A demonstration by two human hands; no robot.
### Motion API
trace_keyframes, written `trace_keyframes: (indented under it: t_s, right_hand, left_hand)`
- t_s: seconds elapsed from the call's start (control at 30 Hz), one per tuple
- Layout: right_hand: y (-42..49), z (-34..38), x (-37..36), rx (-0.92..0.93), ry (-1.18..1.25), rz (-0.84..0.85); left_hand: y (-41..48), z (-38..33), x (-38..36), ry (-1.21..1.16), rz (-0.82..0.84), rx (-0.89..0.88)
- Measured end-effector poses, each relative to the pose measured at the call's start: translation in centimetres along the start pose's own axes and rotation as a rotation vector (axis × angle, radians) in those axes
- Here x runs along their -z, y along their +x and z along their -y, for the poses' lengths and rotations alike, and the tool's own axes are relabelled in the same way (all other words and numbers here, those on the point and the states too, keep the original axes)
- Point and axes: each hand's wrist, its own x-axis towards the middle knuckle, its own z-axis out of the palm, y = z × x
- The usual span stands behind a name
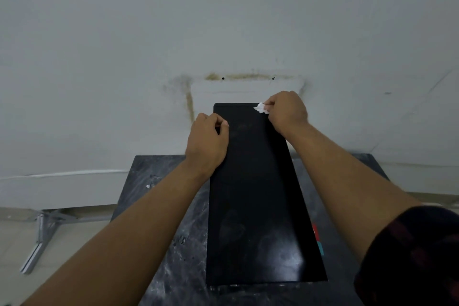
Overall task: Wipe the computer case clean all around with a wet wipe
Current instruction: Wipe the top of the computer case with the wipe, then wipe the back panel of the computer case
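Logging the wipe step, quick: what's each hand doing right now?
Left hand: grips the left edge of the computer case.
Right hand: pinches the wet wipe.

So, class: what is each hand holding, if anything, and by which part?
The right hand pinches the crumpled wet wipe by its right side; the left hand grips the computer case by its upper left edge.

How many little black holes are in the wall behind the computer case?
2. The left hole and the right hole sit in the brown stain above the computer case. Others may be hidden lower down.
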Motion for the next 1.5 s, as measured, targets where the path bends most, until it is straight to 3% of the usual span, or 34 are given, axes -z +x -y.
trace_keyframes:
  t_s: [0.23,0.53,1.03,1.2,1.37,1.5]
  right_hand:
    - [-5.0,-1.6,1.5,0.112,-0.043,-0.021]
    - [-9.5,-2.2,3.3,0.369,-0.060,0.062]
    - [-11.0,-3.4,1.4,0.530,0.107,0.021]
    - [-13.2,-3.7,2.5,0.577,0.102,0.061]
    - [-19.1,-4.9,4.3,0.693,0.063,0.000]
    - [-23.7,-6.7,5.0,0.702,0.114,-0.041]
  left_hand:
    - [-0.8,-0.5,0.7,0.074,-0.012,-0.101]
    - [-4.3,-1.9,1.8,0.142,0.109,-0.188]
    - [-4.8,-2.2,1.4,0.197,0.074,-0.238]
    - [-6.7,-2.2,1.9,0.125,0.063,-0.218]
    - [-12.4,-2.9,3.8,0.080,0.085,-0.217]
    - [-19.5,-3.4,5.4,-0.156,0.194,-0.193]
